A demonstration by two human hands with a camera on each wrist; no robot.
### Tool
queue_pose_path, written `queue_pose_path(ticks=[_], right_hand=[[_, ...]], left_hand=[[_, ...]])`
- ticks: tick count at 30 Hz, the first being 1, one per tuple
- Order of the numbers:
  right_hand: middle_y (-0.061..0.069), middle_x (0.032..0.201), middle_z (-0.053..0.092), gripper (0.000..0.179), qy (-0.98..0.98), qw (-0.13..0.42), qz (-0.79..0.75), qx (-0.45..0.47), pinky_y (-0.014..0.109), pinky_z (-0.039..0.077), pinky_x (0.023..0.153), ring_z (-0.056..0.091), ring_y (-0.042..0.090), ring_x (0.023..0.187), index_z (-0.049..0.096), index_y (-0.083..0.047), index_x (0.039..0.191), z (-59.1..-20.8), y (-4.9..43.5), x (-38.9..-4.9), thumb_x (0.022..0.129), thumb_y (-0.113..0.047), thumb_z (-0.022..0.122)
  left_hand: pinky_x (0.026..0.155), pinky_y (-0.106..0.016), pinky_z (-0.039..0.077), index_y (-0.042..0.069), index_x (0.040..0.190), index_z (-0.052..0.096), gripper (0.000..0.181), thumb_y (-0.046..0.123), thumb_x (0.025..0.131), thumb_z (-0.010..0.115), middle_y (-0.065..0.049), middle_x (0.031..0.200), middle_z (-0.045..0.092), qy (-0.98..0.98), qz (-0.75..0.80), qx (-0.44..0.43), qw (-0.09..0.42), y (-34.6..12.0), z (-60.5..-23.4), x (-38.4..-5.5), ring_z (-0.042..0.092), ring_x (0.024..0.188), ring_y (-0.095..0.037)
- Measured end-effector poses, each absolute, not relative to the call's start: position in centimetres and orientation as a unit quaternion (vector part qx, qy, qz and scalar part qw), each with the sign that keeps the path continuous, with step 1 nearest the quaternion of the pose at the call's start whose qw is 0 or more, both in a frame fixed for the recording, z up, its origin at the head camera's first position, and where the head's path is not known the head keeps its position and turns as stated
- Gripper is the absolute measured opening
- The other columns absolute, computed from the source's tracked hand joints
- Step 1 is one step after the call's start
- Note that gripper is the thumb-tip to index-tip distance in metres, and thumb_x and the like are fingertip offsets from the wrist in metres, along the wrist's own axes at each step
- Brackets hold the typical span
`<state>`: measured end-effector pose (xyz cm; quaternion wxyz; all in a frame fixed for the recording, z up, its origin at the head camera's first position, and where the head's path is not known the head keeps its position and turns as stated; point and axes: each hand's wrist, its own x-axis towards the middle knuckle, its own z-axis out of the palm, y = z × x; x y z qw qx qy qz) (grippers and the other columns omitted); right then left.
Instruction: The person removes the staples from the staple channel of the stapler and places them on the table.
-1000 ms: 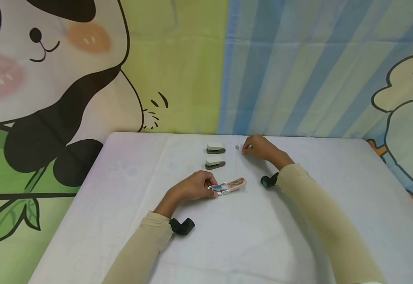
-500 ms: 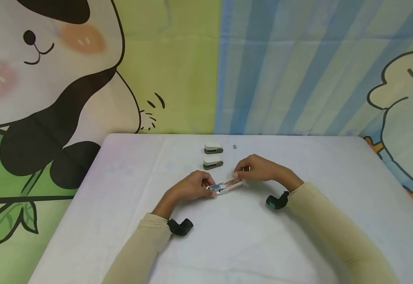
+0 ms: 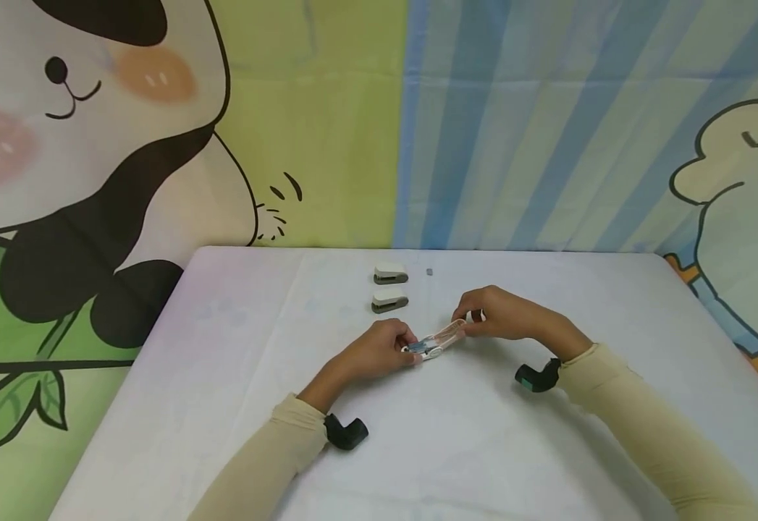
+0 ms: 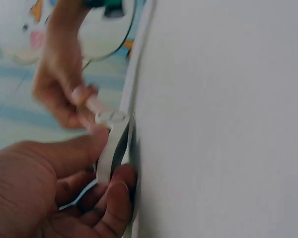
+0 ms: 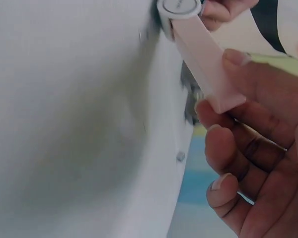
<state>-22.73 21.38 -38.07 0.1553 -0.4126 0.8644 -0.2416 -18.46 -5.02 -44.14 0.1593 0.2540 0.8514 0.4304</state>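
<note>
Head view showed a white table point(image 3: 457, 449) with rounded far corners, set before a printed backdrop point(image 3: 326, 116). The backdrop carried a panda point(image 3: 101, 184) at left, a yellow-green panel, blue stripes point(image 3: 522, 123), and a pale creature point(image 3: 753, 202) at right.

Near the far edge stood two white-topped, grey-based staplers, a rear stapler point(image 3: 390, 273) and a front stapler point(image 3: 389, 299), one close behind the other. A small grey piece point(image 3: 429, 272) lay to the right of the rear one.

The tool point(image 3: 440, 340), a hinged item in white, pink and blue, was located between the two hands, nearer the person than the staplers. Contact between tool and table could not be determined.

The left hand point(image 3: 379, 349) gripped the tool's left end. Left wrist view showed thumb and fingers closed about a white arm point(image 4: 111, 151) of it, below the round hinge point(image 4: 111, 117).

The right hand point(image 3: 505, 313) pinched the opposite end. Right wrist view recorded its thumb on a pale pink arm point(image 5: 203, 62) and its forefinger at the tip; the remaining fingers were bent, apart from the tool.

Both forearms wore beige sleeves point(image 3: 652, 427).
</note>
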Motion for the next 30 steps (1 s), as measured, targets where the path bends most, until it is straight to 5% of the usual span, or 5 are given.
queue_pose_path(ticks=[13,23,30], right_hand=[[-0.003,0.095,0.064,0.018,0.917,0.105,-0.202,-0.329,0.029,0.045,0.057,0.053,0.015,0.073,0.075,-0.01,0.104,-35.6,26.5,-24.6,0.088,-0.017,0.074],[0.002,0.094,0.064,0.02,0.937,0.101,-0.174,-0.286,0.032,0.047,0.059,0.053,0.017,0.074,0.074,-0.005,0.106,-35.0,28.1,-26.2,0.087,-0.011,0.073],[0.007,0.095,0.064,0.022,0.945,0.091,-0.171,-0.265,0.034,0.048,0.06,0.053,0.02,0.073,0.072,-0.002,0.108,-34.8,28.1,-28.7,0.088,-0.01,0.071]], left_hand=[[0.067,-0.023,0.044,0.003,0.098,0.074,0.014,0.013,0.088,0.074,0.001,0.089,0.065,0.905,0.355,0.222,0.072,3.2,-42.3,-21.6,0.055,0.076,-0.009],[0.057,-0.023,0.043,0.006,0.102,0.076,0.017,0.015,0.087,0.075,0.001,0.088,0.067,0.917,0.371,0.137,0.047,6.6,-43.3,-24.1,0.054,0.068,-0.009],[0.064,-0.023,0.044,0.01,0.107,0.076,0.02,0.016,0.089,0.074,-0.002,0.107,0.061,0.918,0.386,0.087,0.013,7.7,-43.7,-25.8,0.055,0.086,-0.009]])
